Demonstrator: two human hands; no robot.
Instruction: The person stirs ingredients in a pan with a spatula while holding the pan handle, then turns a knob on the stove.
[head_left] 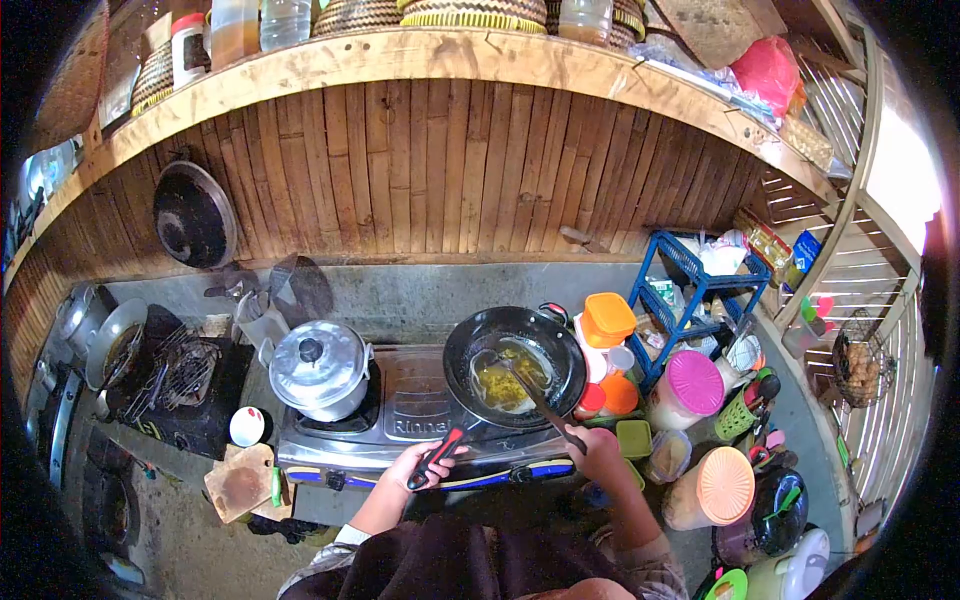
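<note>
My left hand [408,472] is closed around the black and red handle of a dark wok [490,328], which sits on the right burner of a gas stove [415,385]. Yellowish food in liquid [515,378] lies in the bottom of the wok. In my right hand [603,462] is the handle of a long spatula [545,405]; its head dips into the food and is partly hidden there. A lidded aluminium pot [320,372] stands on the left burner, apart from both hands.
Orange and red containers [607,320], a pink-lidded tub [692,385] and a blue rack [690,265] crowd the right side. A cutting board [242,483] with a green-handled knife [276,487] lies front left. A wooden shelf [440,53] runs overhead.
</note>
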